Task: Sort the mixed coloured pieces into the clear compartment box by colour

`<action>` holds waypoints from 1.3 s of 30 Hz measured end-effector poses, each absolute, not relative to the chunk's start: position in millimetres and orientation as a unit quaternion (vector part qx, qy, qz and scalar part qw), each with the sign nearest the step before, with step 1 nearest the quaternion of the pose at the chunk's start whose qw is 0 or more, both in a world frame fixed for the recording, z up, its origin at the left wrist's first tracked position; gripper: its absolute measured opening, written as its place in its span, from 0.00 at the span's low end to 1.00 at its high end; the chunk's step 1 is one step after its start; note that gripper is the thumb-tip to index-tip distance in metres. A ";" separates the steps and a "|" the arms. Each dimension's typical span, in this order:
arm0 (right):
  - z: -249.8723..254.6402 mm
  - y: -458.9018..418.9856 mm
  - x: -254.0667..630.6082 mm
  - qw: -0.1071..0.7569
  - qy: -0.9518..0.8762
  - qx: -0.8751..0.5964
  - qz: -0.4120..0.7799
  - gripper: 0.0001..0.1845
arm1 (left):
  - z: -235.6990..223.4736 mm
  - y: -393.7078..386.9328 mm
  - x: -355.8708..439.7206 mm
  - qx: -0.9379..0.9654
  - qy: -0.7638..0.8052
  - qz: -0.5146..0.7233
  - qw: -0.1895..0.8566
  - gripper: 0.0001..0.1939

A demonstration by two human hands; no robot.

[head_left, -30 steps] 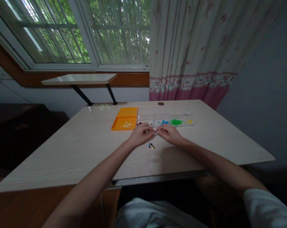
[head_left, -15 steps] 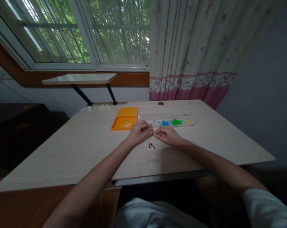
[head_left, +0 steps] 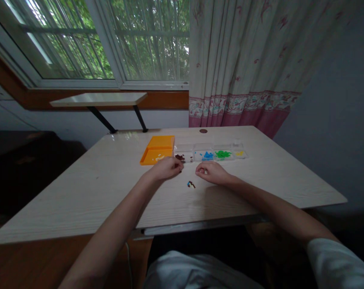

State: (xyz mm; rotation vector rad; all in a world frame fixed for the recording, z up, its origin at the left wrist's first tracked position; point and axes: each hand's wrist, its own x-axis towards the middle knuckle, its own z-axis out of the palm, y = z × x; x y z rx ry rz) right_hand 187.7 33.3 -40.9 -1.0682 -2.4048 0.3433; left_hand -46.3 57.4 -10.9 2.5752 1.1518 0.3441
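Note:
My left hand (head_left: 169, 167) is closed in a pinch just in front of the orange tray (head_left: 157, 142), a tiny dark brown piece (head_left: 180, 171) showing at its fingertips. Across a gap to the right, my right hand (head_left: 213, 172) rests near the table with curled fingers; whatever they hold is too small to make out. Between and nearer than both hands lies a small joined cluster (head_left: 191, 184) of brown, blue and pale pieces. White pieces (head_left: 160, 157) lie in the orange tray, partly behind my left hand. Brown pieces (head_left: 179, 157) fill a clear compartment beside it.
Clear lidded boxes hold blue pieces (head_left: 208, 155), green pieces (head_left: 223, 154) and yellow pieces (head_left: 239, 153), in a row behind my right hand. A raised shelf (head_left: 100, 98) stands at the table's back left. The wooden table (head_left: 248, 212) ends at a near edge before my lap.
My left hand has moved left, away from my right hand, uncovering the brown pieces. My right hand has stayed nearly in place. The view has shifted slightly.

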 end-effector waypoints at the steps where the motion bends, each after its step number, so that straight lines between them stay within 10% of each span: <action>1: -41.0 33.2 188.1 0.238 -0.880 -0.392 0.126 0.05 | -8.6 57.8 -49.6 0.892 0.411 0.110 0.151 0.11; 16: -34.8 26.1 188.4 0.188 -0.906 -0.330 0.185 0.07 | -18.7 60.9 -51.8 0.903 0.384 0.100 0.167 0.09; 30: -31.3 18.3 185.8 0.158 -0.923 -0.284 0.208 0.09 | -21.4 60.1 -24.2 0.663 0.406 0.435 0.454 0.15; 39: -30.9 18.5 182.5 0.159 -0.921 -0.303 0.185 0.08 | -19.5 54.3 -16.9 0.631 0.413 0.484 0.445 0.21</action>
